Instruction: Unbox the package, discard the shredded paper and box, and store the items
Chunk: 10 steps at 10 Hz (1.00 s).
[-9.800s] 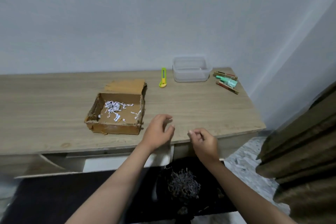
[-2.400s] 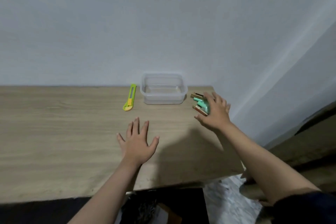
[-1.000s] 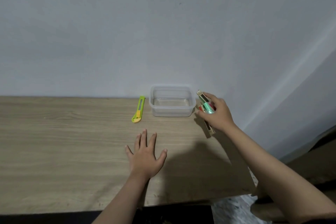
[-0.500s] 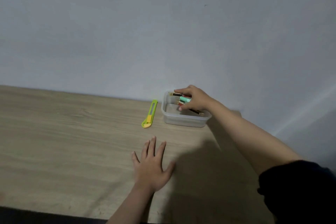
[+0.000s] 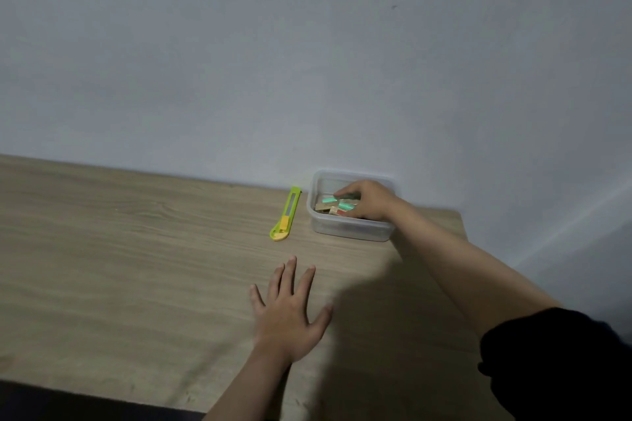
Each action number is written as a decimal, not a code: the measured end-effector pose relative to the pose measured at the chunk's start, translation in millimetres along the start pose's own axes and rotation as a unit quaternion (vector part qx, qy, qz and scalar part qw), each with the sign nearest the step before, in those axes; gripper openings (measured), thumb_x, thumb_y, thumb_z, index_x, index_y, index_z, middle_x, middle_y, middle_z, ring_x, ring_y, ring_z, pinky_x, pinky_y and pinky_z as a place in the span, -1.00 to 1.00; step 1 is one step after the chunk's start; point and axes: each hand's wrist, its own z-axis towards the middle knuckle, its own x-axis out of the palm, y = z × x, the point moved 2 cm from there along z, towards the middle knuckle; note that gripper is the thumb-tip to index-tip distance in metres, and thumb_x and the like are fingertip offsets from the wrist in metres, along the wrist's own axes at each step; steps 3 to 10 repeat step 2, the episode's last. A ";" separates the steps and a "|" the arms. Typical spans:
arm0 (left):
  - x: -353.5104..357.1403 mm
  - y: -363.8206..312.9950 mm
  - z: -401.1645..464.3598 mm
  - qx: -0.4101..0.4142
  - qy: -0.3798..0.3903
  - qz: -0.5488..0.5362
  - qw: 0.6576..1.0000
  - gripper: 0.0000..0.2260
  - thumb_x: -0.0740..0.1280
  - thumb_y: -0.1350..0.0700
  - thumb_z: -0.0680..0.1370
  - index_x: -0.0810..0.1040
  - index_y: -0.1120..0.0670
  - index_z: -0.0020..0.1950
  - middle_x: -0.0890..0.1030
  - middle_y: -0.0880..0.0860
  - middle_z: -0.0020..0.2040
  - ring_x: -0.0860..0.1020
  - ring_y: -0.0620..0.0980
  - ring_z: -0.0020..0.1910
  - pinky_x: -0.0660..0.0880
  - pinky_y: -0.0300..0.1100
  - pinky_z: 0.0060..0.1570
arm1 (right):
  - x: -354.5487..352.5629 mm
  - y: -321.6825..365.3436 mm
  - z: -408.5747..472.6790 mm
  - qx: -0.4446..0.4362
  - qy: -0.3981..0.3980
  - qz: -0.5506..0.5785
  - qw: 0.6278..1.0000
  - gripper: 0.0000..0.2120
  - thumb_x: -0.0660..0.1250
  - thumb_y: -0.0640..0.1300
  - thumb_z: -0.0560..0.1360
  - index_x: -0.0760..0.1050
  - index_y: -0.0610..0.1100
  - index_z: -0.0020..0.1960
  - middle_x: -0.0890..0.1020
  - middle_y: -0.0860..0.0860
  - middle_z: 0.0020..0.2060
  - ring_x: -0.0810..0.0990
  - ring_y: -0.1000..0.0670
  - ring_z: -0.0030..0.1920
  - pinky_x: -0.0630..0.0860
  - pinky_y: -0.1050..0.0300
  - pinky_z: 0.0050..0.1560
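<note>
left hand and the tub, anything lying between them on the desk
Only bare desk in the head view. The cutter lies off to the left of the tub, not between it and the left hand.

The left hand is laid flat, palm down, fingers spread. The right hand is reached forward, arm extended, fingers curled downward.

Dim, soft, slightly blurred view; arm shadow on table, perhaps wide-angle tilt.
</note>
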 end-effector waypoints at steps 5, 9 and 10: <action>-1.1 0.0 0.1 0.012 -0.004 0.000 1.000 -0.36 0.01 -0.40 0.44 -0.03 -0.25 0.48 -0.13 -0.10 0.56 -0.14 -0.04 0.53 -0.14 0.29 0.39 | -12.2 9.2 -17.8 0.004 -0.048 0.042 0.998 -0.53 0.49 0.02 0.35 0.54 0.01 0.23 0.57 0.04 0.25 0.50 0.02 0.27 0.39 0.15 0.26; -1.1 0.0 0.1 0.012 -0.004 0.000 1.000 -0.36 0.01 -0.40 0.44 -0.03 -0.25 0.48 -0.13 -0.10 0.56 -0.14 -0.04 0.53 -0.14 0.29 0.39 | -12.2 9.2 -17.8 0.004 -0.048 0.042 0.998 -0.53 0.49 0.02 0.35 0.54 0.01 0.23 0.57 0.04 0.25 0.50 0.02 0.27 0.39 0.15 0.26; -1.1 0.0 0.1 0.012 -0.004 0.000 1.000 -0.36 0.01 -0.40 0.44 -0.03 -0.25 0.48 -0.13 -0.10 0.56 -0.14 -0.04 0.53 -0.14 0.29 0.39 | -12.2 9.2 -17.8 0.004 -0.048 0.042 0.998 -0.53 0.49 0.02 0.35 0.54 0.01 0.23 0.57 0.04 0.25 0.50 0.02 0.27 0.39 0.15 0.26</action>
